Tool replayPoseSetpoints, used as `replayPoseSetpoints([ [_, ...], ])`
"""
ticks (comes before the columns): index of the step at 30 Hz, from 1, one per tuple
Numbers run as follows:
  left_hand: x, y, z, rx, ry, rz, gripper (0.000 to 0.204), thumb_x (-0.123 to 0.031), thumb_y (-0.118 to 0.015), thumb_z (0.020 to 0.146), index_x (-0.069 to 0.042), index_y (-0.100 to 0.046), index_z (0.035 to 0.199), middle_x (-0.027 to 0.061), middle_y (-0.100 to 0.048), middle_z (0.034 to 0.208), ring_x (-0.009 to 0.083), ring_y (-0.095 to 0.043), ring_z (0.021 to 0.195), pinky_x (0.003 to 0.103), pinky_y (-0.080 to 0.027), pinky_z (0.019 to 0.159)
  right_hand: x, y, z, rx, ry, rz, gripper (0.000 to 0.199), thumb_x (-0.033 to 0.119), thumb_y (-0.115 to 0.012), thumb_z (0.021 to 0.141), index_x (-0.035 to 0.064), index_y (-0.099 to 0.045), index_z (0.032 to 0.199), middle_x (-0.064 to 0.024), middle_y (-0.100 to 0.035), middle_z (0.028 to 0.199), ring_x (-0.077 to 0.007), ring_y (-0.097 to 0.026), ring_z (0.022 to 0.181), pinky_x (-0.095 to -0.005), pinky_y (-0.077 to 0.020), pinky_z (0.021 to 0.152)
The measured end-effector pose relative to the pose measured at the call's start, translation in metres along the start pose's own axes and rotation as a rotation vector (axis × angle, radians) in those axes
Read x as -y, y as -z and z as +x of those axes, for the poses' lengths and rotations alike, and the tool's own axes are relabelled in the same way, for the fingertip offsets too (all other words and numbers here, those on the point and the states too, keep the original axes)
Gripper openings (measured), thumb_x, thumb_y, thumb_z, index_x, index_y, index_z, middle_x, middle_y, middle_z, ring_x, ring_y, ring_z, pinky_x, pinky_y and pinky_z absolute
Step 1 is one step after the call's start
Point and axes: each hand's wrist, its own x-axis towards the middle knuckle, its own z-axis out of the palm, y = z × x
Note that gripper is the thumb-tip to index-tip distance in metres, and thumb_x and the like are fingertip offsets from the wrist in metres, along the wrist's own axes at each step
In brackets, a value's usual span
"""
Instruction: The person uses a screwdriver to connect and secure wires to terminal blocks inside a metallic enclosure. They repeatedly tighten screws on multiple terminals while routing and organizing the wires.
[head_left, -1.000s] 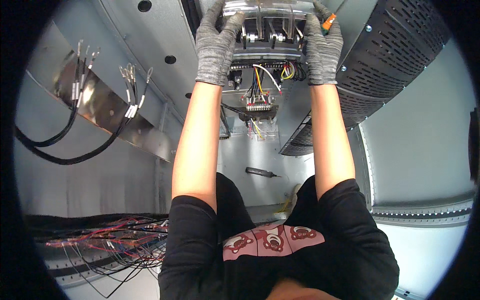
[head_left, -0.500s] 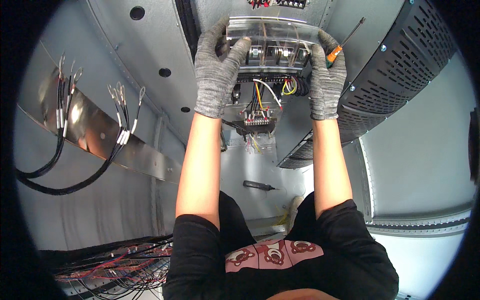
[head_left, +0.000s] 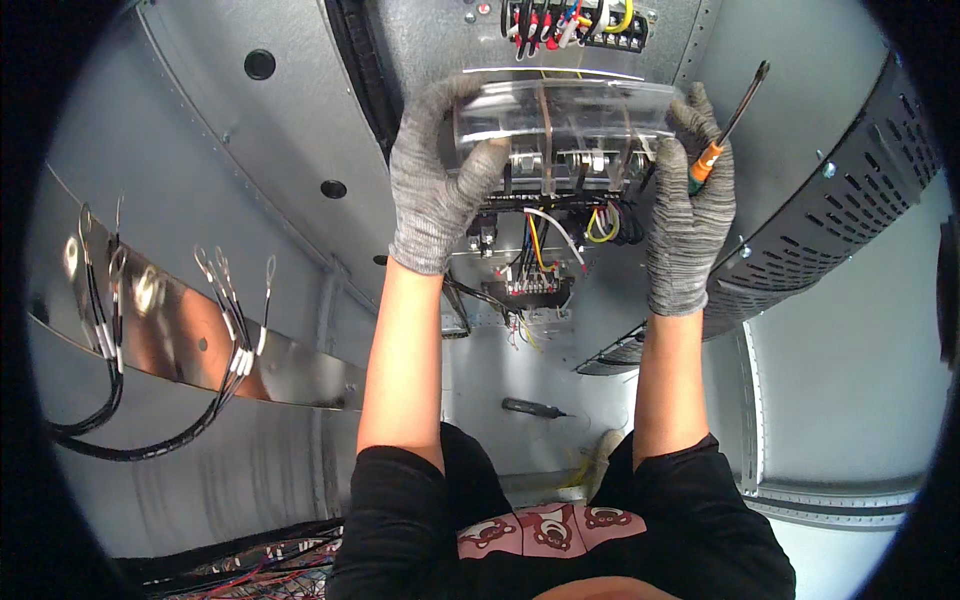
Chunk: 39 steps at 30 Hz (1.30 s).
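Both my hands wear grey knit gloves and reach into a grey metal cabinet. My left hand (head_left: 437, 190) grips the left end of a clear plastic cover (head_left: 560, 120). My right hand (head_left: 688, 225) holds the cover's right end and also clamps an orange-handled screwdriver (head_left: 727, 130), shaft pointing up and right. The cover sits over a black breaker unit (head_left: 565, 175) with coloured wires (head_left: 545, 240) under it. A terminal strip (head_left: 575, 25) with red, blue and yellow wires is above.
A black perforated cable duct (head_left: 830, 230) runs along the right. At left, black cables with ring lugs (head_left: 230, 330) hang over a shiny metal bar (head_left: 190, 340). A dark tool (head_left: 530, 408) lies on the cabinet floor. Bundled red and black wires (head_left: 250, 570) sit at lower left.
The view has tilted so the cover and both hands sit lower in the picture. The terminal strip above has come into sight. Both hands keep their hold on the cover.
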Motion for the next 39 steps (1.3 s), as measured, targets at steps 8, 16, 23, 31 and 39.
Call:
replayPoseSetpoints([
  [8,-0.012,0.002,0.009,0.087,0.087,-0.053,0.045,-0.026,-0.073,0.08,-0.005,-0.059,0.117,0.0099,-0.062,0.114,0.0209,-0.056,0.111,0.034,-0.041,0.099,-0.002,0.002,-0.012,-0.022,-0.133,0.012,0.038,0.008,-0.058,0.091,0.0018,-0.052,0.128,-0.0103,-0.064,0.118,-0.0188,-0.058,0.111,-0.0322,-0.0398,0.101],
  [16,-0.029,0.007,0.02,0.189,0.027,0.16,0.029,-0.023,-0.06,0.089,-0.003,-0.063,0.11,0.0135,-0.061,0.11,0.0241,-0.057,0.106,0.035,-0.044,0.095,0.003,0.003,-0.018,0.001,-0.148,0.096,0.039,0.012,-0.06,0.092,0.0044,-0.053,0.13,-0.0104,-0.062,0.119,-0.0179,-0.06,0.108,-0.0306,-0.0446,0.095],
  [23,-0.047,0.009,0.025,0.295,-0.094,0.552,0.033,-0.03,-0.05,0.094,-0.007,-0.063,0.114,0.0147,-0.062,0.109,0.0314,-0.059,0.1,0.041,-0.046,0.087,0.003,0.007,-0.026,0.038,-0.142,-0.143,0.042,0.024,-0.057,0.094,0.0075,-0.048,0.132,-0.0197,-0.055,0.126,-0.0343,-0.056,0.115,-0.0392,-0.0445,0.097],
  [31,-0.069,-0.011,0.018,0.394,-0.332,1.041,0.04,-0.038,-0.047,0.094,-0.017,-0.055,0.127,0.0113,-0.059,0.121,0.032,-0.054,0.112,0.042,-0.04,0.098,0.023,0.018,-0.046,0.15,-0.139,-0.151,0.056,0.023,-0.06,0.092,0.0042,-0.039,0.14,-0.0208,-0.047,0.136,-0.0293,-0.048,0.126,-0.037,-0.0373,0.104],
  [39,-0.133,0.006,-0.12,0.102,0.364,0.365,0.028,-0.019,-0.052,0.093,-0.005,-0.059,0.116,0.0139,-0.062,0.101,0.0249,-0.058,0.087,0.037,-0.047,0.077,0.052,0.1,-0.226,0.645,-0.697,0.163,0.034,0.029,-0.056,0.093,0.006,-0.054,0.118,-0.0118,-0.062,0.085,-0.026,-0.062,0.075,-0.036,-0.0498,0.068],
])
